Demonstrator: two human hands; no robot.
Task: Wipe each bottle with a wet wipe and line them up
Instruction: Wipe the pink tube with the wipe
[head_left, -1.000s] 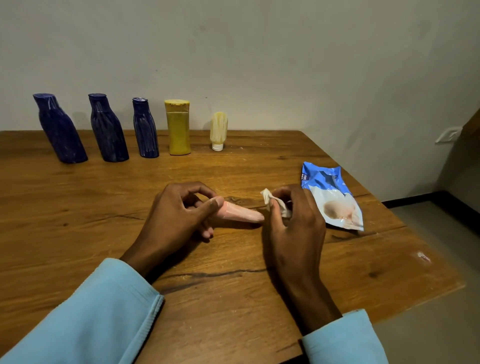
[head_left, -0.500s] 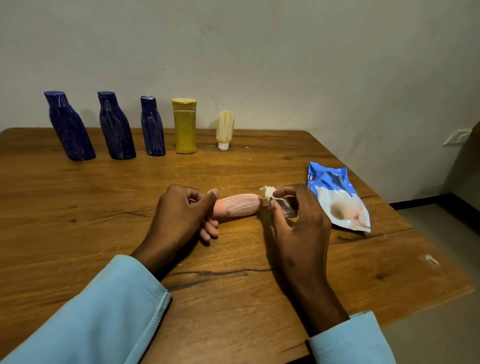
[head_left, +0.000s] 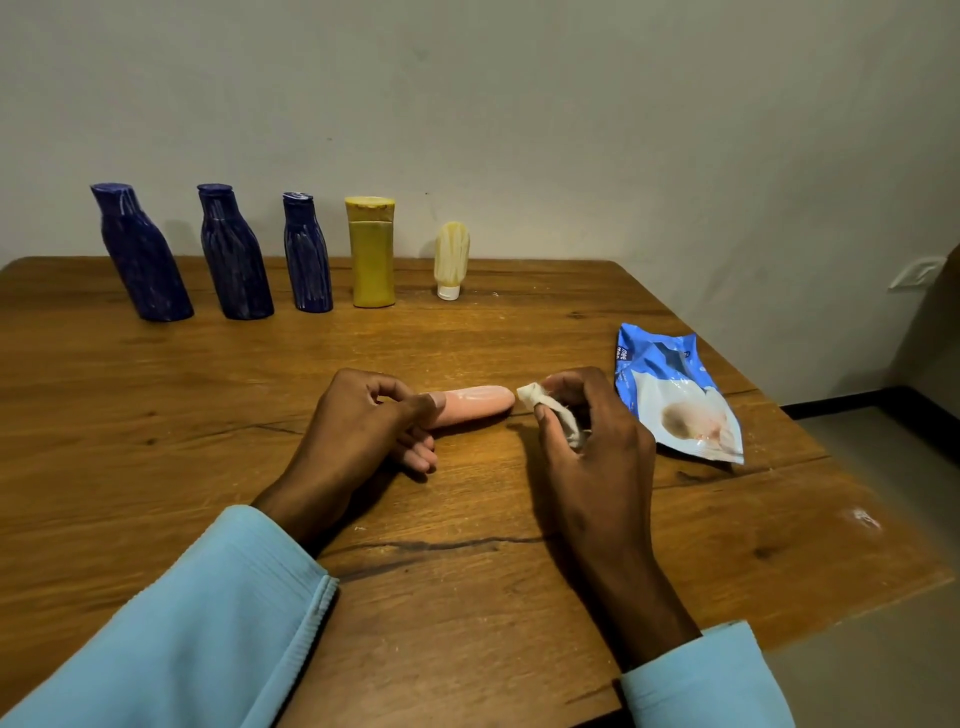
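A plain pale wall (head_left: 571, 104) stands behind a wooden counter (head_left: 156, 415) with a dark crack running across its near part. At the far edge of the counter five bottles stand in a row: three dark blue bottles (head_left: 234, 254), then a yellow bottle (head_left: 371, 252), then a small cream bottle (head_left: 451, 260) standing on its white cap. Near the middle of the counter a pink bottle (head_left: 475, 405) lies on its side. The left hand (head_left: 358, 441) holds one end of it between the thumb and curled fingers. The right hand (head_left: 592, 441) pinches a crumpled white wet wipe (head_left: 550, 415), and the tip of the wipe is just beside the free end of the pink bottle. A blue and white wipes packet (head_left: 675, 400) lies flat on the counter, to the right of the right hand. Both arms wear light blue sleeves (head_left: 208, 623).
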